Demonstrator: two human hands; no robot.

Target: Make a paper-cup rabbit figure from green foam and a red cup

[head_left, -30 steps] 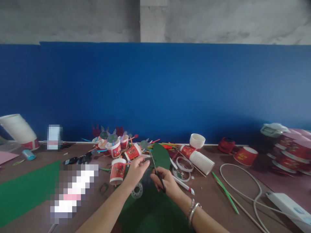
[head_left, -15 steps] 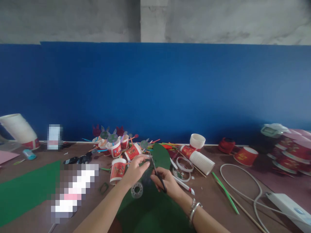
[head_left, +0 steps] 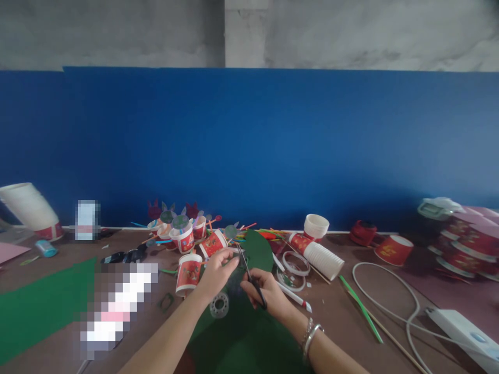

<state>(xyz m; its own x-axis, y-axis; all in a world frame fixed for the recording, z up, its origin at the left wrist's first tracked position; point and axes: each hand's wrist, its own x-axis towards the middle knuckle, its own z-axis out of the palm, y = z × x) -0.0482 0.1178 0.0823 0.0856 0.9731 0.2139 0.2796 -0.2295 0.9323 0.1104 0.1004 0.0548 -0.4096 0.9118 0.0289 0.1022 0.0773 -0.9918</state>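
Note:
My right hand (head_left: pixel 265 293) is closed round the black handles of a pair of scissors (head_left: pixel 249 275), whose blades point up and away from me. Close by on the left, my left hand (head_left: pixel 218 270) has thumb and forefinger brought together near the blade tips; what they pinch is too small or hidden to tell. Just beyond the blades lies a dark green sheet (head_left: pixel 259 252) with a rounded edge. More dark green paper (head_left: pixel 253 343) spreads below my wrists. A clear ring-shaped roll (head_left: pixel 219 305) rests under my left forearm's side.
Red paper cups (head_left: pixel 189 275), some holding decorated sticks, crowd the back left. A stack of cups (head_left: pixel 323 259) lies on its side at right, near a white cable (head_left: pixel 417 301) and a power strip (head_left: pixel 460 332). A green sheet (head_left: pixel 47 306) lies far left.
Both hands and the scissors stay almost in place, with only a slight shift of the fingers. The whole view has drifted by a few pixels.

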